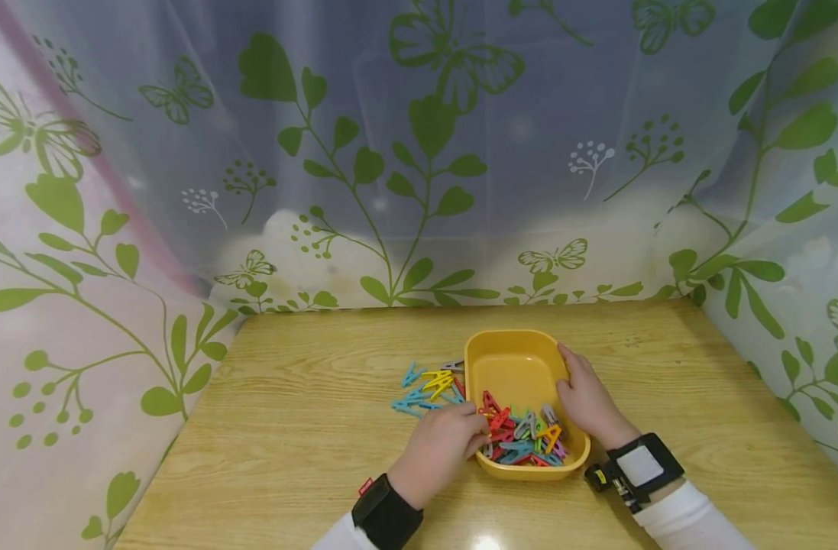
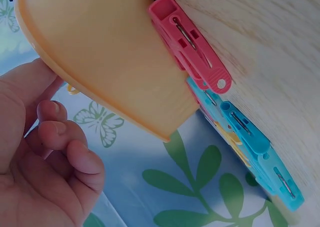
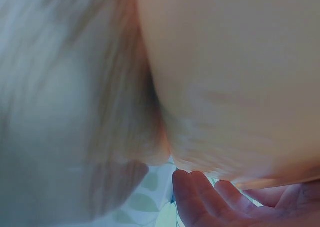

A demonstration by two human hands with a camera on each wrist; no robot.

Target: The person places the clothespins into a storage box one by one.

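A yellow plastic bin (image 1: pixel 515 370) sits on the table with a heap of mixed-colour clothespins (image 1: pixel 522 443) in its near half. My right hand (image 1: pixel 590 401) grips the bin's right side, thumb over the rim and fingers along the outside. At the left rim is my left hand (image 1: pixel 441 447), its fingertips reaching over beside the red clothespins. In the left wrist view several of its fingers (image 2: pixel 82 157) are curled, and the rim hides the tips, so I cannot tell whether they pinch anything. A small yellow piece (image 2: pixel 73 89) shows by them.
Blue clothespins (image 1: pixel 413 401) and yellow clothespins (image 1: pixel 438 382) lie loose on the wooden table (image 1: pixel 288 428), left of the bin. In the left wrist view a red clothespin (image 2: pixel 190 44) lies against the bin's outer wall. A patterned curtain (image 1: pixel 350 153) encloses the back and sides.
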